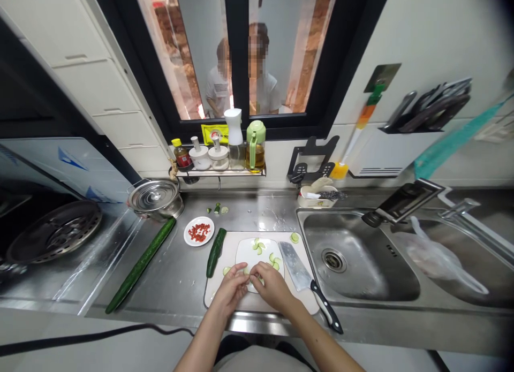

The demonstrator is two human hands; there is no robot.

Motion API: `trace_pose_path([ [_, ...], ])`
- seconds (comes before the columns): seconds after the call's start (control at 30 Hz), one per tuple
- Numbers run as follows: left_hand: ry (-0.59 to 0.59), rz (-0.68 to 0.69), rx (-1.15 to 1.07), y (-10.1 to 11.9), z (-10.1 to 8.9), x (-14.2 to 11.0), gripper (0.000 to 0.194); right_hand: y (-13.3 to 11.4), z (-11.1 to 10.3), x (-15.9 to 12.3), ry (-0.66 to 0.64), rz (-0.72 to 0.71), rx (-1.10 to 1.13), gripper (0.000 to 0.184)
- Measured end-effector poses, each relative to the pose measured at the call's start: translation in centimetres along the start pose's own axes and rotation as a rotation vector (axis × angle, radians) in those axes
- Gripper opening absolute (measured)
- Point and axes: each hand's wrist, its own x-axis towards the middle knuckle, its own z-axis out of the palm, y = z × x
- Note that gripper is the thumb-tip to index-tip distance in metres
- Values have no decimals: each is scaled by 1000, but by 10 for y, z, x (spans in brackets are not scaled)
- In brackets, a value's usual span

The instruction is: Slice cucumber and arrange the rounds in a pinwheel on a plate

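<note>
Your left hand (233, 289) and right hand (270, 283) were together over the plate (246, 250), fingertips closed on a small slice (247, 271), cleaver (296, 266) just beside.

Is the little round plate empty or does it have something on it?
Not empty: the round plate has small red pieces spread over its middle.

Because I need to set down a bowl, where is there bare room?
Bare steel lies between the long cucumber and the short one, nearer than the small plate of red pieces. The left sink basin is also open. The cutting board is crowded: cleaver, square plate, left hand, right hand.
</note>
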Motion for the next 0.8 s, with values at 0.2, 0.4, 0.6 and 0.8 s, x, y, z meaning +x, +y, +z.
trace_pose_path([
  [0.2, -22, 141, 161, 0, -8, 11, 58, 3, 9, 8, -30, 117, 43, 11],
  [0.4, 0, 272, 368, 1, -25, 33, 47, 9, 17, 28, -135, 281, 100, 13],
  [0.6, 72, 352, 612, 3, -38, 63, 35, 20, 28, 52, -224, 295, 37, 14],
  [0.8, 139, 416, 957, 17, -41, 79, 33, 24, 40, 72, -281, 294, -77, 18],
])
